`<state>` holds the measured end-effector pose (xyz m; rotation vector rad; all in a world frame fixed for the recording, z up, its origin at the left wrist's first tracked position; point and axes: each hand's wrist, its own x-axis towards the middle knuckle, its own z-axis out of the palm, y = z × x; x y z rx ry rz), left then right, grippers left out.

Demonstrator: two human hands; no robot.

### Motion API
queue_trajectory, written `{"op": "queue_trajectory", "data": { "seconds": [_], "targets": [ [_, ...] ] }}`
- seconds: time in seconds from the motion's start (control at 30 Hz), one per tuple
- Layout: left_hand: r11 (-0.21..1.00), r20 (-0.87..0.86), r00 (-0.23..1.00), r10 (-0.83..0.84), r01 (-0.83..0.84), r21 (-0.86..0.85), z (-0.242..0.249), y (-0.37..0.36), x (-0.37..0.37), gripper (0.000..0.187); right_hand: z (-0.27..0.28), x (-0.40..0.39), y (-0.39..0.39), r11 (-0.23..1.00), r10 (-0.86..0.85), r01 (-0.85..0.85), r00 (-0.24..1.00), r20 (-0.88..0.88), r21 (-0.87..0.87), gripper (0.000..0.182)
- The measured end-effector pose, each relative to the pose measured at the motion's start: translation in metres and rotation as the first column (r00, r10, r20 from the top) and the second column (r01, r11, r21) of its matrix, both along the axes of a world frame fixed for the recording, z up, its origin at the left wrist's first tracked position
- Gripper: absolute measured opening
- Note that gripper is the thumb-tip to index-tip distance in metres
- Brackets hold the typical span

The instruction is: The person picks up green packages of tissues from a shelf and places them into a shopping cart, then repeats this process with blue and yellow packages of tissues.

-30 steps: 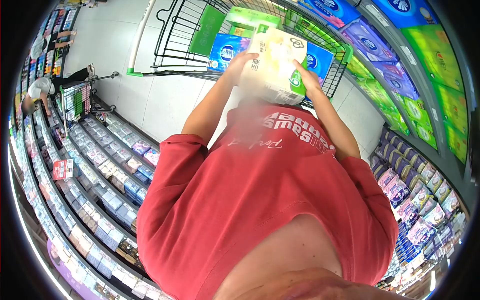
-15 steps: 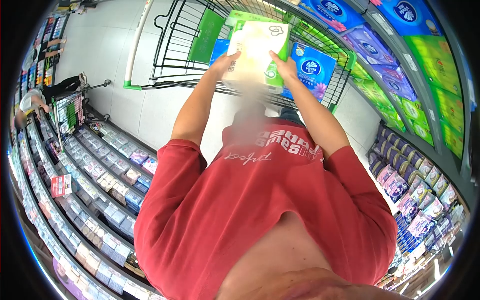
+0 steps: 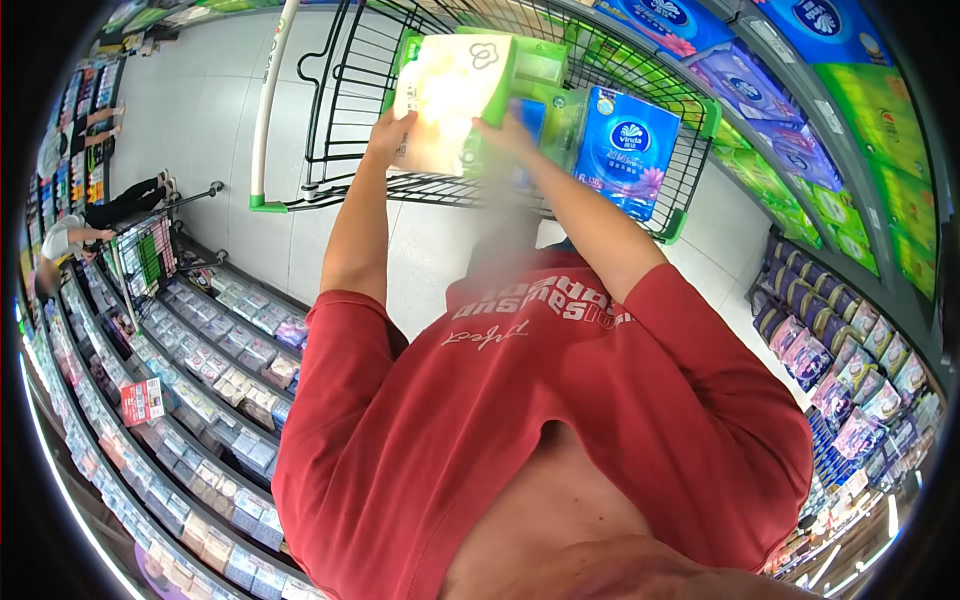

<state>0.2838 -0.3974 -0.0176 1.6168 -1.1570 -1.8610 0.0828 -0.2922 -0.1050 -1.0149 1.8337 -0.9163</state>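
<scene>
Both my hands hold a cream-and-green tissue pack (image 3: 452, 100) above the shopping cart (image 3: 345, 110). My left hand (image 3: 388, 137) grips its lower left edge. My right hand (image 3: 508, 138) holds its right side near the lower corner. In the cart, to the right of the held pack, stands a blue Vinda tissue pack (image 3: 628, 150). Another blue pack (image 3: 531, 128) shows partly behind my right hand, and a green pack (image 3: 540, 62) lies behind the held one.
Shelves of tissue packs (image 3: 800, 150) line the right, with purple-and-white packs (image 3: 855, 400) below them. Shelves of small packaged goods (image 3: 210, 420) run along the left. A person in a white top (image 3: 70, 238) is beside another cart (image 3: 145, 255) on the left.
Both my hands have shifted left with the cream-and-green pack. More of the cart's contents now shows to the right of it.
</scene>
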Motion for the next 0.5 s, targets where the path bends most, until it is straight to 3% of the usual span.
{"op": "queue_trajectory", "data": {
  "seconds": [0.03,0.07,0.1,0.13,0.17,0.27,0.3,0.37,0.43,0.47,0.5],
  "targets": [
    [1.000,0.000,1.000,-0.002,0.002,0.000,0.001,0.005,0.004,0.037,-0.021,0.005,-0.001,0.991,0.090,-0.103,0.986,-0.138,-0.087,0.085],
    [0.995,0.274,0.962,-0.004,0.032,-0.097,-0.005,0.008,0.011,0.041,0.034,-0.007,0.003,0.903,0.394,-0.382,0.919,-0.022,0.194,0.086],
    [0.979,0.524,0.851,0.023,0.087,-0.185,-0.012,0.009,0.018,0.045,0.041,-0.004,0.009,0.905,0.391,-0.379,0.920,-0.026,0.193,0.086],
    [0.982,0.563,0.815,-0.134,0.184,-0.032,-0.027,0.004,0.029,0.053,0.045,-0.003,0.013,0.831,0.506,-0.499,0.862,0.038,0.246,0.085],
    [0.980,0.514,0.857,-0.036,0.132,-0.151,-0.041,0.015,0.030,0.059,0.049,-0.004,0.018,0.737,0.609,-0.610,0.786,0.106,0.290,0.084],
    [0.963,0.657,0.742,-0.135,0.254,-0.088,-0.040,0.037,0.023,0.065,0.142,-0.009,0.035,0.716,0.613,-0.554,0.790,-0.003,0.424,0.079],
    [0.960,0.663,0.726,-0.181,0.277,-0.041,-0.029,0.044,0.015,0.065,0.097,-0.004,0.046,0.750,0.586,-0.546,0.810,0.007,0.373,0.077],
    [0.915,0.679,0.711,-0.183,0.376,-0.147,-0.055,0.055,0.018,0.057,0.011,0.004,0.067,0.807,0.538,-0.526,0.842,0.033,0.269,0.074],
    [0.876,0.693,0.680,-0.239,0.459,-0.149,-0.019,0.067,-0.001,0.052,0.055,-0.035,0.067,0.745,0.610,-0.594,0.791,0.048,0.303,0.068],
    [0.852,0.697,0.666,-0.265,0.501,-0.155,-0.030,0.069,0.000,0.043,0.062,-0.053,0.071,0.708,0.663,-0.641,0.748,0.032,0.295,0.066],
    [0.850,0.698,0.665,-0.264,0.502,-0.157,-0.028,0.071,-0.003,0.043,0.052,-0.067,0.074,0.770,0.568,-0.546,0.822,0.034,0.331,0.062]
  ]
}}
